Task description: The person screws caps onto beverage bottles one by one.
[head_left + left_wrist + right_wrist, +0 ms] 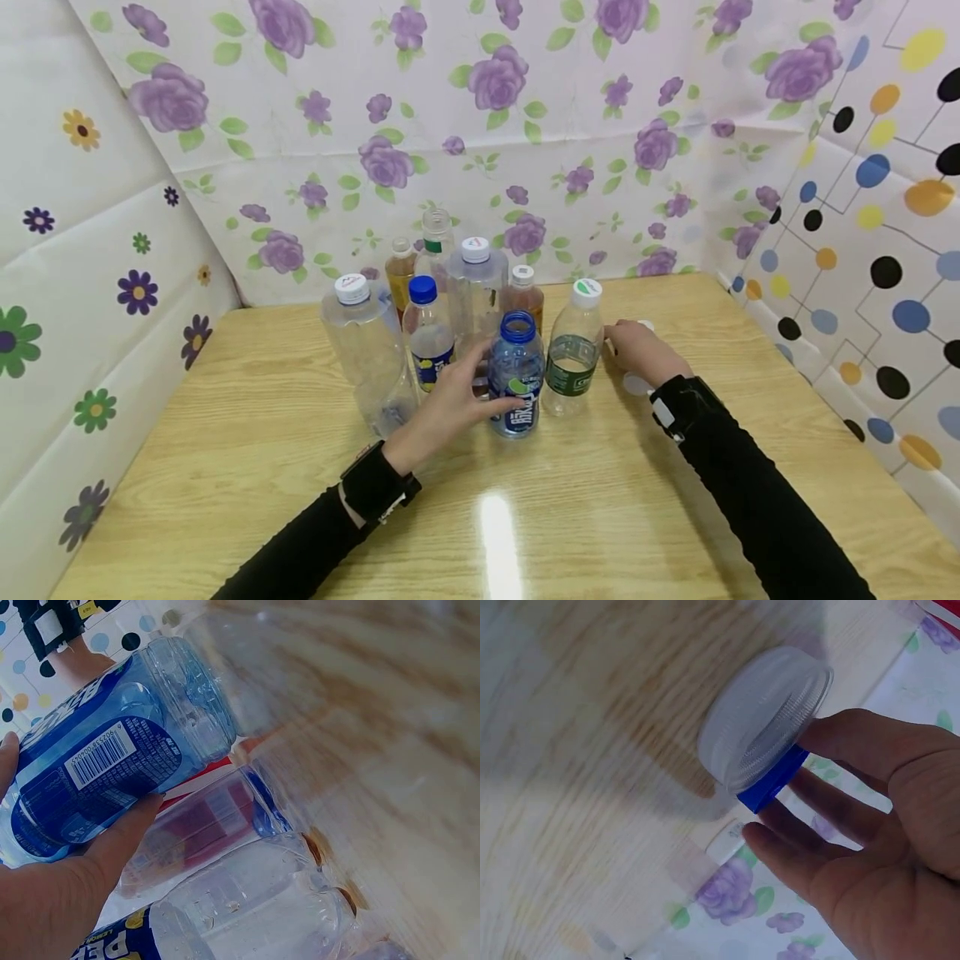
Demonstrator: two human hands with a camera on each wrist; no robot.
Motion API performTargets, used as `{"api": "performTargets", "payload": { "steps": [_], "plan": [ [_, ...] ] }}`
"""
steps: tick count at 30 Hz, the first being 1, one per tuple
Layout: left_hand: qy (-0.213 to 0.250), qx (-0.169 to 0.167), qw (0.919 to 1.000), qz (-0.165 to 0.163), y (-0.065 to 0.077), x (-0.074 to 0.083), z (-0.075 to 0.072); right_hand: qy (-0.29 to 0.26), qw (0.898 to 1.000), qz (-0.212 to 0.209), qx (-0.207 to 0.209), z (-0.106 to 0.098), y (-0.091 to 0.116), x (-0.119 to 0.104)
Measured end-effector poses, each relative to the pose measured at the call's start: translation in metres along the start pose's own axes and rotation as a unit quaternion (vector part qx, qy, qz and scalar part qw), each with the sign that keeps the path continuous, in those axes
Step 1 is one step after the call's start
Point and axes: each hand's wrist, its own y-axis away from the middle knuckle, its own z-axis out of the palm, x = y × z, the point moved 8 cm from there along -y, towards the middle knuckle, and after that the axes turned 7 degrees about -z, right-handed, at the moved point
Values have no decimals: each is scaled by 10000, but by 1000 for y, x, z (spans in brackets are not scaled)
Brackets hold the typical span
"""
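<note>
In the head view my left hand (450,400) holds a clear blue bottle (516,379) upright on the table, thumb across its front. The bottle's mouth has no cap on it. Its dark blue label (97,765) with a barcode faces the left wrist camera. Right of the other bottles, my right hand (647,354) reaches low over the table. In the right wrist view its thumb and fingers pinch a blue cap (774,780). Right against that cap lies a translucent round lid (761,712). A green-labelled bottle (573,350) with a white cap stands between both hands.
Behind and left stand a large clear bottle (367,350), a blue-capped bottle (429,333), another large clear bottle (477,292) and several smaller ones. A small white cap (726,840) lies beyond the lid. Floral sheeting (450,108) closes off the table's back edge.
</note>
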Motion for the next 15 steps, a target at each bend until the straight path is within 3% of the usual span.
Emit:
{"api": "performTargets", "payload": {
  "steps": [5, 10, 15],
  "plan": [
    [-34, 11, 10000, 72, -1, 1, 0, 18, 10000, -6, -5, -2, 4, 0],
    [22, -67, 9999, 88, 0, 1, 0, -12, 9994, -148, 299, -8, 4, -1],
    [-5, -80, 10000, 0, 1, 1, 0, -162, 9976, 25, 675, -34, 9, -6]
  ]
}}
